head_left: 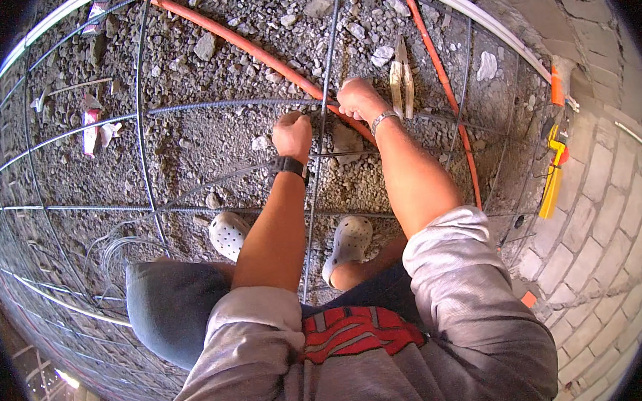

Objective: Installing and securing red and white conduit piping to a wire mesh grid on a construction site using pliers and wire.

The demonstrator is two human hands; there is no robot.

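My left hand (292, 137) is closed in a fist, just left of a long steel reinforcing bar (318, 149) that runs away from me. On the other side of that bar, a little farther off, my right hand (360, 99) is closed too, fingers curled in. Whatever either hand grips is too small or hidden to make out. Between them the long bar meets a crosswise reinforcing bar (234, 103), and an orange conduit (253, 49) passes close by. Just right of my right hand, pincers (396, 85) with two long handles lie on the gravel.
My feet, in light clogs (351, 239), stand within the bar grid. Loose thin wire (122, 248) lies coiled at left. Another orange conduit (442, 75) runs at right, near a block wall (590, 221) with a yellow tool (552, 179) beside it. Torn packaging (91, 126) lies on the gravel (193, 146).
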